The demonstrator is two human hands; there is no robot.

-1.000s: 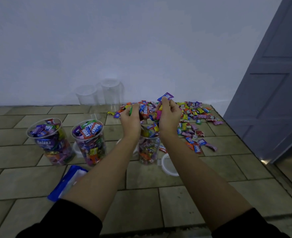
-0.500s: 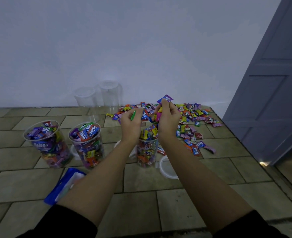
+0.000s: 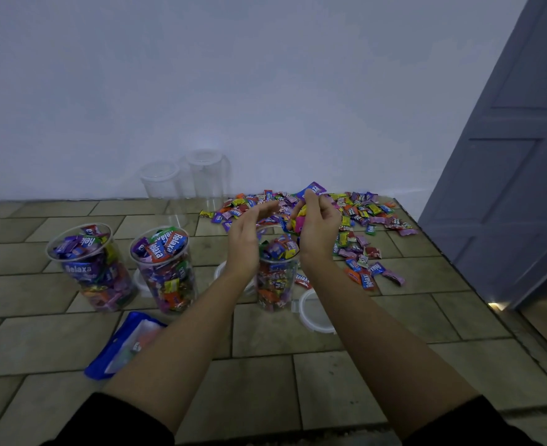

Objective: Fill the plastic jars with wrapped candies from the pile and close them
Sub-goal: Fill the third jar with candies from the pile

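Observation:
A clear plastic jar (image 3: pixel 275 278) stands on the tiled floor between my wrists, packed with wrapped candies almost to its rim. My left hand (image 3: pixel 245 238) hovers at the jar's left side, fingers straight and relaxed, holding nothing. Just above the jar's right rim, my right hand (image 3: pixel 317 226) grips a bunch of candies (image 3: pixel 312 189), a purple wrapper sticking out on top. The candy pile (image 3: pixel 359 217) spreads behind and right of the jar. Two more open jars, one at far left (image 3: pixel 92 268) and one beside it (image 3: pixel 166 268), stand heaped full.
Two empty clear jars (image 3: pixel 185 178) stand against the white wall. White lids lie on the floor: one (image 3: pixel 314 312) right of the middle jar, others partly hidden behind jars. A blue plastic bag (image 3: pixel 124 346) lies under my left forearm. A grey door (image 3: pixel 516 162) stands at right.
My left hand has let go of its candies and spread its fingers. The middle jar looks fuller. My right hand still grips its bunch above the jar.

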